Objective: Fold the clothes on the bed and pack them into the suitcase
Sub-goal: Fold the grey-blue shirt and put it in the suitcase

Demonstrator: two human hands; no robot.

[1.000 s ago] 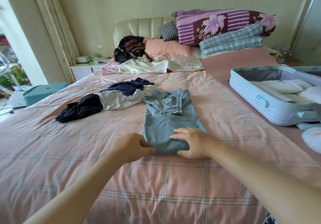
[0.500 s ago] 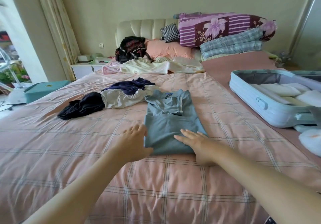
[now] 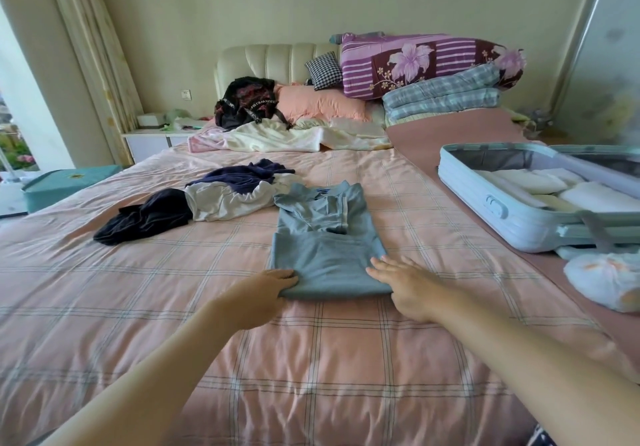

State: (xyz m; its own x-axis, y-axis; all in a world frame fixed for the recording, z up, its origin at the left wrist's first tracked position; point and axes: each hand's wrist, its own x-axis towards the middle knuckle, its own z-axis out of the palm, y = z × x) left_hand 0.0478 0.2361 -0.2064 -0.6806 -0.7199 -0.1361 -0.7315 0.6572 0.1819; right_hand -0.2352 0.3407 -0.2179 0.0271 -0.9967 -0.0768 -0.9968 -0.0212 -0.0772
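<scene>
The bed's pink plaid sheet (image 3: 311, 359) lies soft and wrinkled nearest me, under both forearms. My left grip (image 3: 266, 293) is closed on the near left corner of the grey-blue polo shirt (image 3: 329, 258), fingers curled over the edge and the thumb seemingly tucked beneath. My right grip (image 3: 407, 286) is spread, fingers straight, lying flat against the shirt's near right edge. The shirt sits mid-bed, folded into a long rectangle with its collar at the far end, a smooth knit that looks limp in its layers. The risk I see is in the lift: raised by one corner only, the layers could slide apart and the tucked sleeves spill out, and the yielding mattress gives little to slip a palm under. On the way right, a sagging end could catch the rim of the pale blue hard-shell suitcase (image 3: 512, 217), open with white folded pieces (image 3: 530, 182) inside. Just left of the shirt's far end, a crumpled white-and-navy garment (image 3: 228, 198) and a dark navy one (image 3: 149, 217) wait unfolded. Farthest off, a purple floral quilt (image 3: 415, 61) is stacked by the padded headboard (image 3: 270, 61).
</scene>
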